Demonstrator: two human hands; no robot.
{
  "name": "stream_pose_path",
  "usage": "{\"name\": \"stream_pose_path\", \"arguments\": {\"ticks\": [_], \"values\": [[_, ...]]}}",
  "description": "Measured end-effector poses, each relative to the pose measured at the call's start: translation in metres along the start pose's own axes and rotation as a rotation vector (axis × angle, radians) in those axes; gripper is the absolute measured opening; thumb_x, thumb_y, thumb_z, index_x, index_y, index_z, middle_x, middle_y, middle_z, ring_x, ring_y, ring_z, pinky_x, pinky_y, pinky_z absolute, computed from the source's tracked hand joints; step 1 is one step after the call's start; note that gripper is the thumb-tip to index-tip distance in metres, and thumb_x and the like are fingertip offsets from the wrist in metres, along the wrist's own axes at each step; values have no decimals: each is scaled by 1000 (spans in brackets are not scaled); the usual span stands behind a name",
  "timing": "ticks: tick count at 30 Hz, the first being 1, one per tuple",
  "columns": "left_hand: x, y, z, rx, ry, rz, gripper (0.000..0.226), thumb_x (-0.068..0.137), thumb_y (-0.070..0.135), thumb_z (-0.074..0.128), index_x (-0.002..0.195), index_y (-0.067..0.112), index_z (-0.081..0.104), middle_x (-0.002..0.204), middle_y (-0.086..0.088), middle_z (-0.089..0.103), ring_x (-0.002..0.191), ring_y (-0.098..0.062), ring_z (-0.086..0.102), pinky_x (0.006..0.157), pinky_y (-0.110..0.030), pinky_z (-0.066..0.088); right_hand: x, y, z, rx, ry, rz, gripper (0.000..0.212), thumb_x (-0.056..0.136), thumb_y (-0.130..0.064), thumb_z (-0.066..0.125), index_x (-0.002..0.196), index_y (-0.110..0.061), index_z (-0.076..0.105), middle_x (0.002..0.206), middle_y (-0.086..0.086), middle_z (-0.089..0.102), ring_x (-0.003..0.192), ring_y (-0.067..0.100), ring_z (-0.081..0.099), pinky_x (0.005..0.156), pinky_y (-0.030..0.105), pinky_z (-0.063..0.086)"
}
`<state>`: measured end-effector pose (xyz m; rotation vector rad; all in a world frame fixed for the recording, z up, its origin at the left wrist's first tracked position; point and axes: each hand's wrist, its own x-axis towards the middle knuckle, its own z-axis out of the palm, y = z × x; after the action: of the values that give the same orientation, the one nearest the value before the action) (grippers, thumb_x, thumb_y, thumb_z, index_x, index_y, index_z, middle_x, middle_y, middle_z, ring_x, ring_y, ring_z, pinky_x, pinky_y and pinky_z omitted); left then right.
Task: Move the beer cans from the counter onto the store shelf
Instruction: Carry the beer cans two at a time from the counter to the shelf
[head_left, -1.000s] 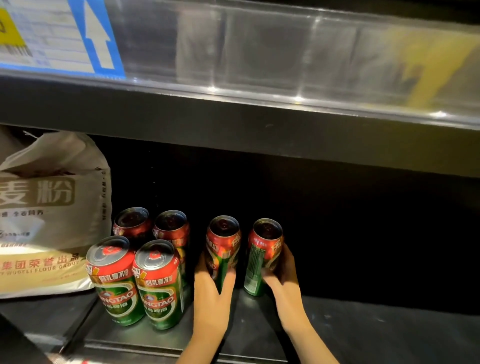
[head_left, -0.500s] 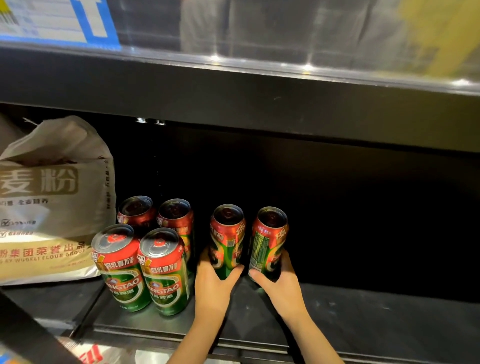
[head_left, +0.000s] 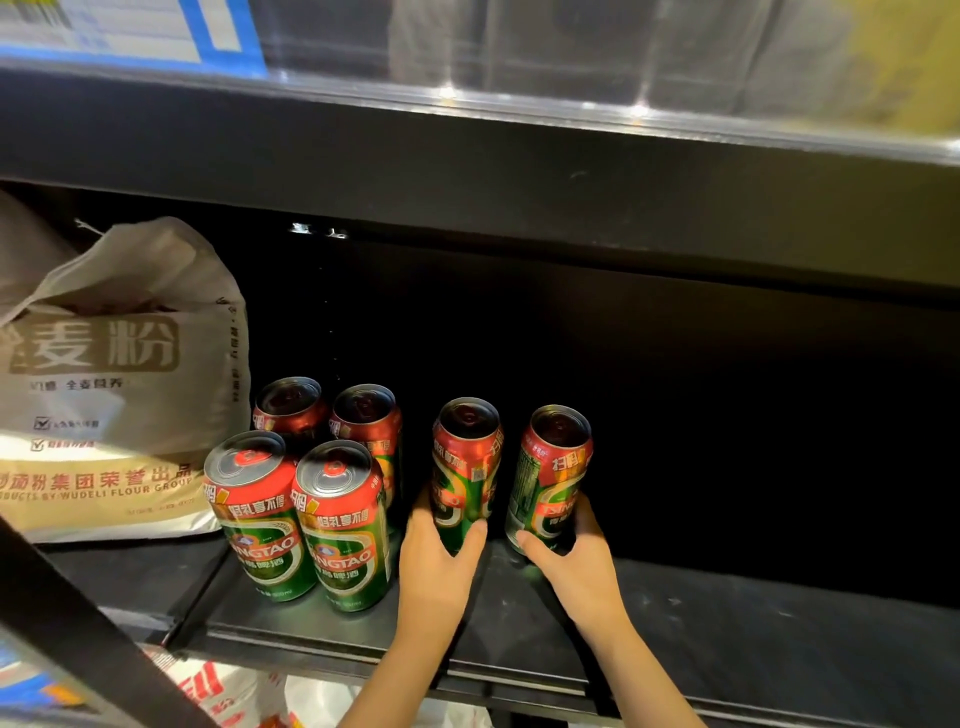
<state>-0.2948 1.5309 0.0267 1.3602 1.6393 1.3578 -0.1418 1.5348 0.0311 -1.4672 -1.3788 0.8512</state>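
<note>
Light is falling from above and in front, catching the lids of the two front cans (head_left: 291, 462) and glinting in small hot spots along the clear plastic rail (head_left: 571, 98) of the upper shelf. The back of the shelf (head_left: 727, 415) is sinking into near-black, perhaps hiding detail. The flour bag (head_left: 114, 374) is looking slightly soft, and the frame edges are bowing and smearing.
</note>
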Motion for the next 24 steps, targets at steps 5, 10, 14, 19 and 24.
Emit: {"name": "stream_pose_path", "arguments": {"ticks": [5,10,14,19,24], "values": [[1,1,-1,31,75,-65,65,68,40,79,119,11,51,106,1,58,101,-16,57,90,-37,48,1,3,0,30,4,5,62,72,-25,82,123,-27,47,108,-16,62,102,-1,60,85,18,48],[1,2,1,187,95,-5,51,70,41,77,99,9,50,94,-1,42,93,-16,41,85,-29,36,1,4,0,52,4,-1,66,70,-25,84,125,-25,48,113,-13,63,103,1,60,83,15,47],[0,0,2,158,64,14,47,75,28,75,109,9,48,98,0,46,97,-15,44,86,-25,35,2,4,1,58,11,-10,64,69,-26,84,122,-27,48,112,-14,63,102,-1,60,81,13,48],[-3,2,1,38,14,-12,47,77,24,75,112,19,44,105,4,58,100,-14,57,84,-26,44,1,3,1,67,22,-24,65,67,-27,85,119,-31,47,110,-17,62,100,-3,60,78,11,47],[-5,2,3,20,82,-86,68,69,40,78,123,16,45,113,1,62,104,-15,60,90,-39,52,2,5,2,56,31,-29,67,66,-29,86,121,-26,47,112,-6,64,102,8,61,84,21,48]]}}
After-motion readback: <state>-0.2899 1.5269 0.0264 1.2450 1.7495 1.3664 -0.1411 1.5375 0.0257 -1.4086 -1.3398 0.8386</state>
